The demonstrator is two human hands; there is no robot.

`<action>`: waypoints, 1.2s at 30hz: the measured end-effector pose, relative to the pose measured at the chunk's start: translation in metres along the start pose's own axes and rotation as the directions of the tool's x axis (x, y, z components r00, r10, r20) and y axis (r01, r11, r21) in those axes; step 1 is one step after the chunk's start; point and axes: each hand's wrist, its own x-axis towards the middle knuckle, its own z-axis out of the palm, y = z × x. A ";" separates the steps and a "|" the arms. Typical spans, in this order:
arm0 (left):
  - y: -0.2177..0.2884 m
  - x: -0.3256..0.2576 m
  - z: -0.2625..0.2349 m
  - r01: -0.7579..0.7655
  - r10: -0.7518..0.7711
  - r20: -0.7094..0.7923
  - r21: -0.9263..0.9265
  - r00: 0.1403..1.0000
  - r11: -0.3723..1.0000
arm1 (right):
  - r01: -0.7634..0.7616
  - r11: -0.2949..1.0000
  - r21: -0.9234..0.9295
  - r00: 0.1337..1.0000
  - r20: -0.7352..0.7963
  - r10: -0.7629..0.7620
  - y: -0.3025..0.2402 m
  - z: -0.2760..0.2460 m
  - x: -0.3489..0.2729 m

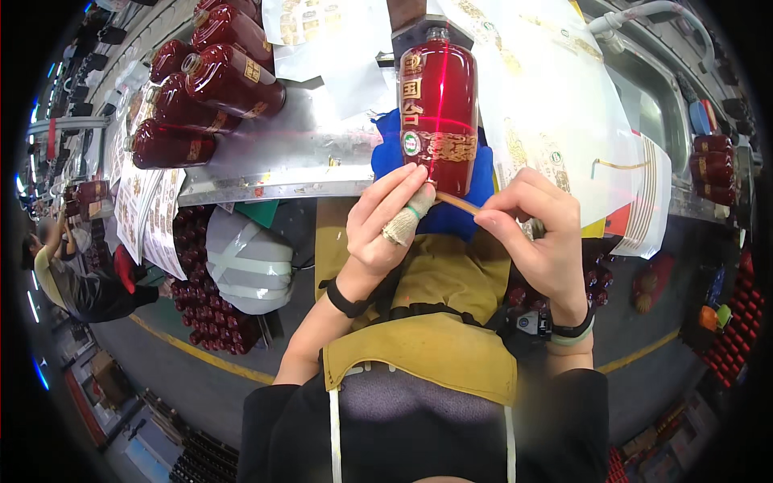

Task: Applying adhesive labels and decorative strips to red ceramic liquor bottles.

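Red bottle [439, 113] lies at the middle of the bench [314, 153], on a blue cloth [386, 153] near the bench's front edge. Its long axis runs from that edge toward the back, with the neck at the far end and the base toward the person. A red laser cross falls on its face.

At the bench's left end, a cluster of like red bottles [205, 88] lies on its sides, each bearing a small gold label, their necks pointing left. Printed paper sheets [149, 209] hang over the front edge below them. Under the bench stands a grey wrapped bundle [245, 262] beside stacked red bottles [213, 322].

The task's bottle carries gold characters down its left side, a small round green-and-white seal, and a gold band running across the body.

The left hand [386, 221] presses its fingertips on the bottle's lower left, over the seal; a cloth-wrapped finger [407, 221] shows there, the fingers curled and closed on the glass. The right hand [535, 233] is pinched shut on a thin gold strip [459, 203] that runs to the bottle's base.

White sheets printed with gold [555, 121] lie on the bench right of the bottle, and a stack of gold-lined sheets [648, 201] overhangs the right front edge. More red bottles [713, 169] sit at the far right.
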 end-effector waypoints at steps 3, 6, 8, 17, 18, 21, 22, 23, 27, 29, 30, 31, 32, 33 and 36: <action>0.001 -0.002 -0.001 0.108 -0.110 -0.044 -0.042 0.993 0.993 | -0.006 1.000 -0.025 1.000 -0.008 0.005 -0.001 -0.003 -0.003; -0.001 -0.003 0.000 0.101 -0.104 -0.041 -0.058 0.994 0.993 | -0.011 0.998 -0.054 1.000 -0.021 0.010 0.003 -0.006 -0.007; -0.001 -0.003 0.000 0.108 -0.110 -0.030 -0.052 0.994 0.993 | -0.053 0.997 -0.058 0.998 -0.045 0.050 0.007 -0.007 -0.009; -0.003 -0.005 0.004 0.035 -0.034 -0.055 0.022 0.998 0.999 | -0.111 0.986 -0.124 0.992 -0.075 0.102 0.037 -0.006 -0.013; -0.003 -0.005 0.004 0.011 -0.009 -0.054 0.033 0.998 0.999 | -0.129 0.984 -0.121 0.990 -0.076 0.121 0.040 -0.005 -0.013; -0.003 -0.005 0.006 -0.027 0.029 -0.058 0.034 0.998 0.999 | -0.177 0.975 -0.137 0.983 -0.078 0.168 0.047 -0.004 -0.012; -0.003 -0.004 0.007 -0.044 0.045 -0.058 0.030 0.997 0.999 | -0.175 0.975 -0.137 0.983 -0.072 0.166 0.048 -0.003 -0.012; -0.001 -0.004 0.006 -0.040 0.042 -0.064 0.024 0.997 0.999 | -0.165 0.978 -0.127 0.985 -0.077 0.156 0.050 -0.002 -0.012; 0.008 0.000 0.003 -0.024 0.022 0.022 0.106 1.000 0.994 | -0.172 0.976 -0.131 0.983 -0.087 0.161 0.052 0.000 -0.011; 0.008 0.003 0.004 -0.012 0.009 0.045 0.076 0.999 0.997 | -0.170 0.978 -0.119 0.983 -0.088 0.161 0.053 0.002 -0.009; 0.007 0.003 0.005 -0.013 0.010 0.045 0.075 0.999 0.997 | -0.171 0.980 -0.106 0.983 -0.092 0.161 0.052 0.003 -0.008; 0.005 0.004 0.006 -0.014 0.013 0.018 0.062 1.000 0.998 | -0.170 0.980 -0.105 0.983 -0.093 0.160 0.051 0.004 -0.008; 0.004 0.003 0.007 -0.017 0.017 -0.009 0.048 1.000 0.999 | -0.180 0.978 -0.103 0.981 -0.089 0.171 0.051 0.005 -0.007; 0.002 0.002 0.007 -0.022 0.023 -0.014 0.072 1.000 0.997 | -0.204 0.973 -0.105 0.976 -0.092 0.195 0.050 0.006 -0.007; 0.001 -0.004 0.009 0.126 -0.128 -0.083 -0.026 0.988 0.992 | -0.136 0.989 -0.053 0.988 -0.082 0.131 0.047 0.010 -0.005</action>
